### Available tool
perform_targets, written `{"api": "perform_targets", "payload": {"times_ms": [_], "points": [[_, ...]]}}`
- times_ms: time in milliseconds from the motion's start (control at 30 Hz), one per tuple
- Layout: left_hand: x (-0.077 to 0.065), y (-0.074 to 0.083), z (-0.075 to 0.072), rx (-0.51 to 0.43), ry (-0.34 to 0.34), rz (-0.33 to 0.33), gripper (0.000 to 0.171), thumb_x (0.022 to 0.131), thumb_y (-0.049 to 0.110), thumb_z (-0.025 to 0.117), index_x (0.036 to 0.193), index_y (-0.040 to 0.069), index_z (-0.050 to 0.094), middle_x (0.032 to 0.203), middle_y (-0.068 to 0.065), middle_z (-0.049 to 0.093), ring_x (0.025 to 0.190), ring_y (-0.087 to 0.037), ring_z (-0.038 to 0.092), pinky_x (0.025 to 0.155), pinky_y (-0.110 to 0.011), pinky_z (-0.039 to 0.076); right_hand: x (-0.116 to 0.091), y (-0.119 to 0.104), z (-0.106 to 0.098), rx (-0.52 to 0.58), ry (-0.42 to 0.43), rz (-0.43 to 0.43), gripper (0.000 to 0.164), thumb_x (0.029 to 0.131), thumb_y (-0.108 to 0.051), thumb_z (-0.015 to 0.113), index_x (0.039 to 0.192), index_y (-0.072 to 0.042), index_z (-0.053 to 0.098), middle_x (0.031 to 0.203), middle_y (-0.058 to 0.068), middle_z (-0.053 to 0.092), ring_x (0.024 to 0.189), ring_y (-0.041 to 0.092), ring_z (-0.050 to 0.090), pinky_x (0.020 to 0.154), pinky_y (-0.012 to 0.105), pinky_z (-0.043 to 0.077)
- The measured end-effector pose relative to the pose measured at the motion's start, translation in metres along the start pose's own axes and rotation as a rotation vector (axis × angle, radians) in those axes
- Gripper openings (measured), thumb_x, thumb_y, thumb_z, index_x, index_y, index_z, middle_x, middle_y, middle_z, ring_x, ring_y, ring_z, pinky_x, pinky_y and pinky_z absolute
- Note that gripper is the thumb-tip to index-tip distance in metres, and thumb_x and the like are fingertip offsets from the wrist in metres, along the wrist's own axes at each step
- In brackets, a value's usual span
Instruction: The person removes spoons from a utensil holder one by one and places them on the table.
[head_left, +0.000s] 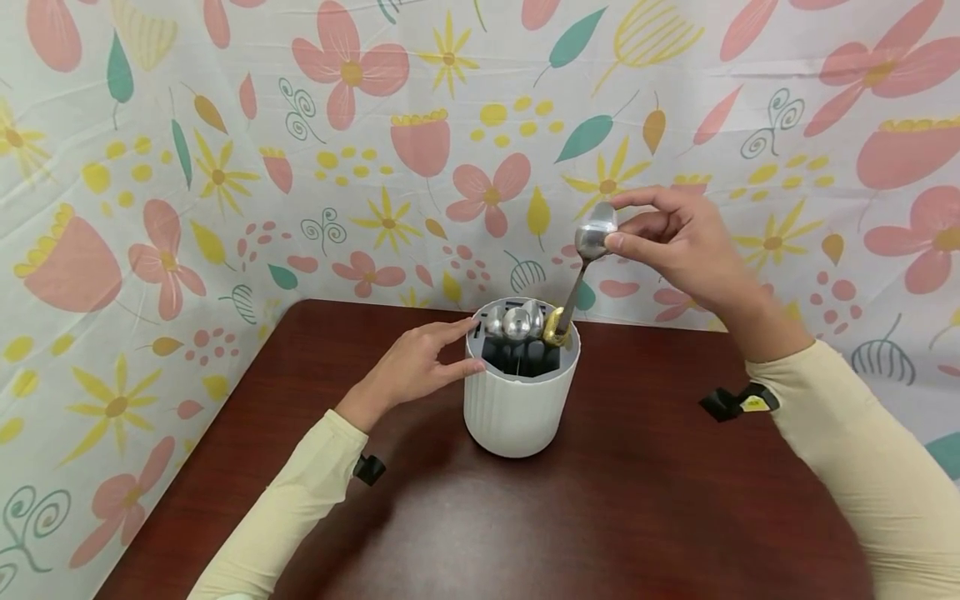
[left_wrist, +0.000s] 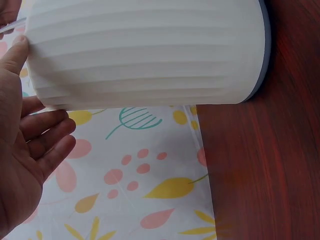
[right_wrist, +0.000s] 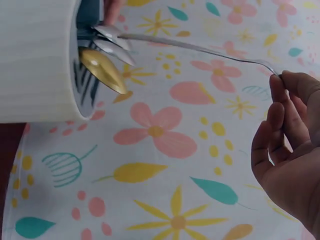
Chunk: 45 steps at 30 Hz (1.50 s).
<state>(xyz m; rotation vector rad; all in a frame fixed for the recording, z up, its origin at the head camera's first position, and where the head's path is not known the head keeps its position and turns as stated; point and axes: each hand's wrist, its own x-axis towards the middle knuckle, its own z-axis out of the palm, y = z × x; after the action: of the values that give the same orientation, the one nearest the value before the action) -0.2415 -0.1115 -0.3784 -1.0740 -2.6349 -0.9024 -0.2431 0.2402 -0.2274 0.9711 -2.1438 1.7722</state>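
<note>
Pinches one silver spoon (head_left: pixel 591 242) by the bowl in the right hand (head_left: pixel 686 242), between thumb and fingers, up above the right side of one white holder (head_left: pixel 517 417). Slants the spoon's handle down and left, toward one gold spoon (head_left: pixel 552 329) at the holder's right rim; cannot tell whether touching it. Rests the left hand (head_left: pixel 408 362) unclenched on the left of the holder, with one thumb at the near rim and one finger farther back along it, touching rather than clasping. Inside the holder, can count three silver spoons (head_left: pixel 517 323), bowls up, grouped toward the far side, just left of the gold one. In the right wrist view, can make out only two of those three. Under the holder, one dark red-brown table (head_left: pixel 637 500). On the two arms, two pale yellow sleeves (head_left: pixel 307 483) and two black wrist devices (head_left: pixel 720 405), one per wrist. On the far and left sides, floral cloth (head_left: pixel 487 100).
</note>
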Motion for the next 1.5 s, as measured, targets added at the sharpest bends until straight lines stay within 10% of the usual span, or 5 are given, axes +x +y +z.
{"api": "perform_targets", "payload": {"times_ms": [533, 733, 1500], "points": [[0.001, 0.000, 0.000, 0.001, 0.027, 0.000, 0.069, 0.094, 0.048, 0.072, 0.152, 0.015, 0.052, 0.148, -0.007, 0.057, 0.134, -0.023, 0.056, 0.107, -0.045, 0.048, -0.017, 0.001, -0.032, 0.046, 0.066, 0.074, 0.035, 0.089, 0.013, 0.070, 0.122, 0.001, 0.070, 0.082, 0.005, 0.078, 0.079, 0.009, 0.074, 0.072, 0.017, 0.056], [0.000, -0.001, 0.001, -0.010, 0.032, 0.001, 0.069, 0.095, 0.048, 0.072, 0.152, 0.016, 0.051, 0.148, -0.006, 0.057, 0.134, -0.022, 0.056, 0.107, -0.045, 0.048, -0.029, 0.010, -0.039, -0.159, 0.100, 0.203, 0.037, 0.093, 0.004, 0.071, 0.127, -0.009, 0.069, 0.085, 0.000, 0.079, 0.079, 0.006, 0.072, 0.065, 0.016, 0.053], [-0.002, 0.002, 0.004, -0.043, 0.024, -0.031, 0.070, 0.094, 0.051, 0.071, 0.152, 0.016, 0.052, 0.148, -0.007, 0.057, 0.132, -0.024, 0.057, 0.104, -0.046, 0.051, -0.104, 0.103, -0.040, -0.150, 0.114, 0.363, 0.037, 0.100, -0.006, 0.066, 0.136, 0.001, 0.062, 0.094, -0.008, 0.078, 0.074, 0.012, 0.065, 0.069, 0.021, 0.054]]}}
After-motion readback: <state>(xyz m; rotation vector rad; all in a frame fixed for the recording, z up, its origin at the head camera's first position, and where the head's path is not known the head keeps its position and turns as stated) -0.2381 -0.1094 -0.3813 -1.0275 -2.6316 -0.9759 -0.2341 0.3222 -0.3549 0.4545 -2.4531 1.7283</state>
